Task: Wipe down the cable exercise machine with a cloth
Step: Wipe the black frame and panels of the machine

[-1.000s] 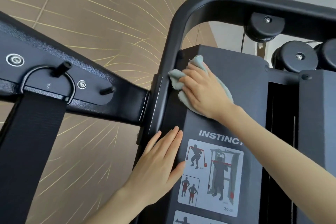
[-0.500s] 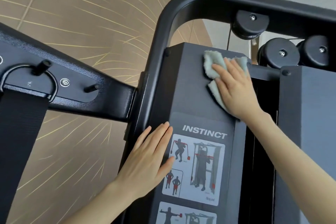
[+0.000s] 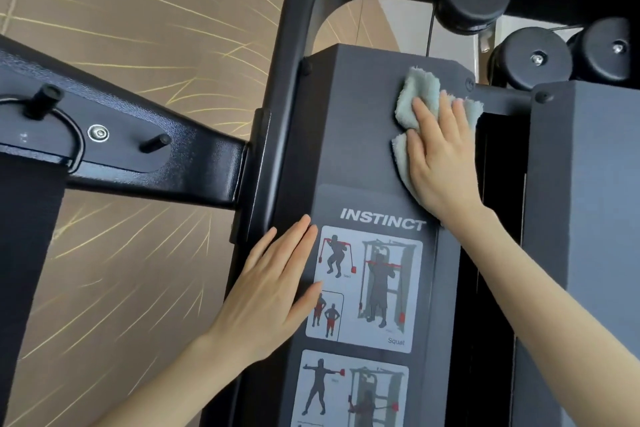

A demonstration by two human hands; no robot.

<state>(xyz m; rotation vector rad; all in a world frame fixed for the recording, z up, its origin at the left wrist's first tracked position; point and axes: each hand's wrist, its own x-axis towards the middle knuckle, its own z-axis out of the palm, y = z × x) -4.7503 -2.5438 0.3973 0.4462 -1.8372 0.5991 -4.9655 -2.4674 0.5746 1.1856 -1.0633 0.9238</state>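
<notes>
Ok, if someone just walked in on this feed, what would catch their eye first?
The right hand presses a pale green cloth flat on the upper right of the grey panel. Below, the left hand rests flat at the left edge of the INSTINCT exercise chart. Black pulleys sit at top right.

The machine's panel (image 3: 349, 135) reads "INSTINCT"; its exercise sticker (image 3: 367, 288) says "Squat".

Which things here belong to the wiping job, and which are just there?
In the job: cloth, right hand pressing it, left hand resting flat, machine panel.
Just there: pulleys, black strap, brown patterned surface.
</notes>
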